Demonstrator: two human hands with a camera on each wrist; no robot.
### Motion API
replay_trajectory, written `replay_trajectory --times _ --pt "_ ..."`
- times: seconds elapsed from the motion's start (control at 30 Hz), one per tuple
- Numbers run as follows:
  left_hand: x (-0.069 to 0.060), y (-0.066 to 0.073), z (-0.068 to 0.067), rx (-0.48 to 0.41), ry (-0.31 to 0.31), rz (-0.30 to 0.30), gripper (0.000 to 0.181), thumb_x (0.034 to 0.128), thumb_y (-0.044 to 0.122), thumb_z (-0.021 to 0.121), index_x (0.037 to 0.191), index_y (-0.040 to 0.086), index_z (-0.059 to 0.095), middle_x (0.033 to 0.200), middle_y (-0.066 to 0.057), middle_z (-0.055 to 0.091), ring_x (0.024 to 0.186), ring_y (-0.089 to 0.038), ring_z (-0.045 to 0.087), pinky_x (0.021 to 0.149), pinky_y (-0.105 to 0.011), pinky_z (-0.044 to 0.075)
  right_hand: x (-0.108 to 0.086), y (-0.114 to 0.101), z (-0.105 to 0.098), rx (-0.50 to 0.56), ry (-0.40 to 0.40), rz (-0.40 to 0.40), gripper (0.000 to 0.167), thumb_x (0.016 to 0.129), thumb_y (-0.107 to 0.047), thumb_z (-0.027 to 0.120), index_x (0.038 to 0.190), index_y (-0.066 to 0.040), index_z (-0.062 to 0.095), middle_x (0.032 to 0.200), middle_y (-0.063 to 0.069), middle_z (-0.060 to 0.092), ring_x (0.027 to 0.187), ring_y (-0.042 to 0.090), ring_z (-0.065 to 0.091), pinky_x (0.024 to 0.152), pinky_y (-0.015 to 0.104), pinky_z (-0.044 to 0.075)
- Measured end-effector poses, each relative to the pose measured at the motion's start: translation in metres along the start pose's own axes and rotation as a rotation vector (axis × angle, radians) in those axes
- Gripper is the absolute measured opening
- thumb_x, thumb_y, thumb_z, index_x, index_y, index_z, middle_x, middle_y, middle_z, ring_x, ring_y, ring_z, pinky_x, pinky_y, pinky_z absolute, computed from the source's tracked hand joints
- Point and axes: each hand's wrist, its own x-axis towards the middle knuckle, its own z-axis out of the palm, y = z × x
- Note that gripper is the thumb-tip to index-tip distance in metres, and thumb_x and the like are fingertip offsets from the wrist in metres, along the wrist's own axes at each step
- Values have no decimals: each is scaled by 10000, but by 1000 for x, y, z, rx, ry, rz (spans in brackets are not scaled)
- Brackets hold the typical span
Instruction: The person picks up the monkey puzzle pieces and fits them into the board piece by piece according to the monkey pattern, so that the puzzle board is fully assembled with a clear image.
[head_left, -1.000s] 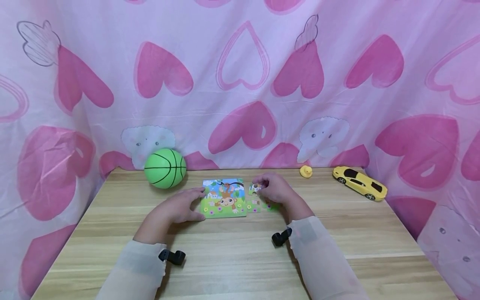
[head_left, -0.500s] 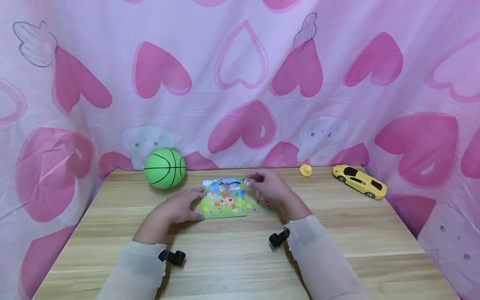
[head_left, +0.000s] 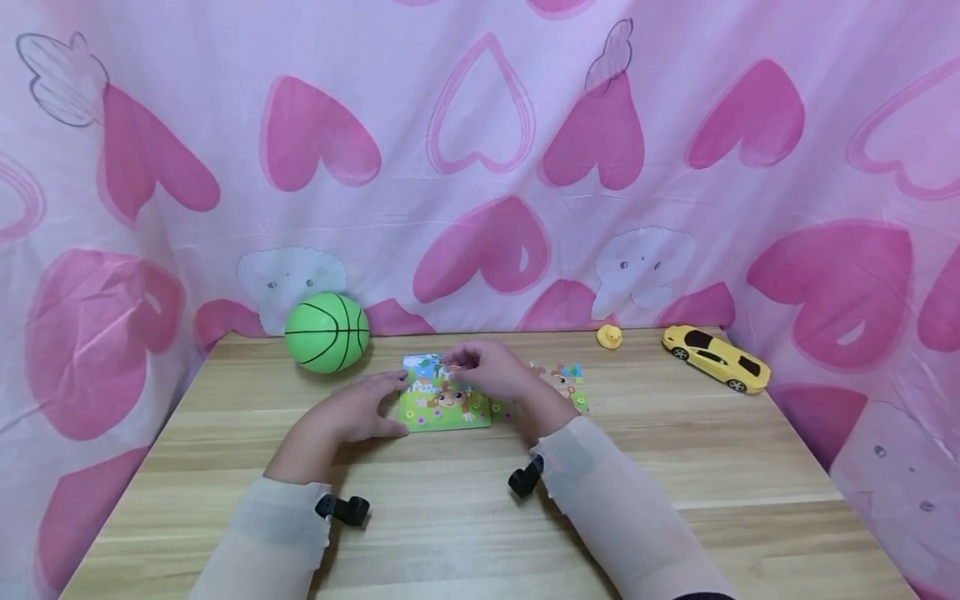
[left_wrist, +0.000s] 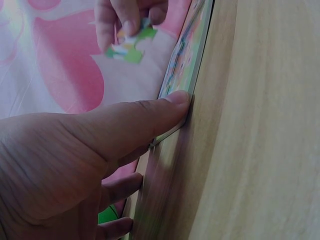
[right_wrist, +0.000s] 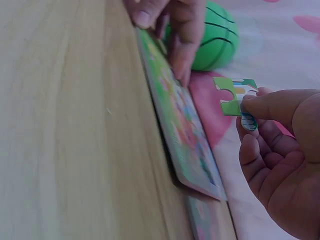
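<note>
A picture puzzle board (head_left: pixel 448 419) with a monkey and flowers lies on the wooden table. My left hand (head_left: pixel 358 410) rests at its left side; the thumb touches the board's near left corner, and the fingers reach toward its far left part. Above the board, my right hand (head_left: pixel 491 372) pinches a small jigsaw piece (right_wrist: pixel 244 91) between thumb and fingers. That piece is green, white and blue with a round notch, held clear of the board in both wrist views. More jigsaw pieces (head_left: pixel 564 383) lie just right of the board, partly hidden by the right hand and wrist.
A green ball (head_left: pixel 327 332) with black lines stands at the back left. A small yellow duck (head_left: pixel 609 337) and a yellow toy car (head_left: pixel 716 359) are at the back right. Behind the table (head_left: pixel 450 525) hangs a pink heart-patterned curtain (head_left: pixel 390 233).
My right hand has moved left from the loose pieces to above the board, carrying the jigsaw piece. More of the loose pieces show at right. The left hand stays at the board.
</note>
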Motion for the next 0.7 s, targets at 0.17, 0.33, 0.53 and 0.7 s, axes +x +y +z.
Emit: replay_trajectory --times 0.17,0.33,0.53,0.7 --pt "1 -1 0 11 5 -1 798 904 432 857 1575 137 542 1749 -59 382 1624 -409 325 1335 -615 294 14 -2 11 -65 -49 -13 299 983 -140 761 1277 -193 778 1071 -42 746 1005 157 677 877 315 612" --pt "2 -3 1 15 13 9 797 903 441 855 1571 134 547 1742 -65 395 1619 -414 335 1333 -615 297 25 -3 21 -123 -79 -22 260 985 -153 759 1234 -216 797 1106 -58 769 1005 124 670 887 281 594" --pt "1 -3 0 13 28 28 801 893 437 864 1556 106 560 1723 -84 425 1603 -418 364 1324 -611 316 32 -9 35 -130 -81 40 225 986 -134 759 1186 -225 809 1095 -36 748 893 119 651 681 252 604" --pt "1 -2 0 1 27 20 802 891 436 868 1552 101 563 1719 -88 432 1598 -417 371 1319 -614 325 35 -13 43 -190 -69 46 236 954 -109 787 1155 -231 808 1065 -36 723 895 122 633 625 246 596"
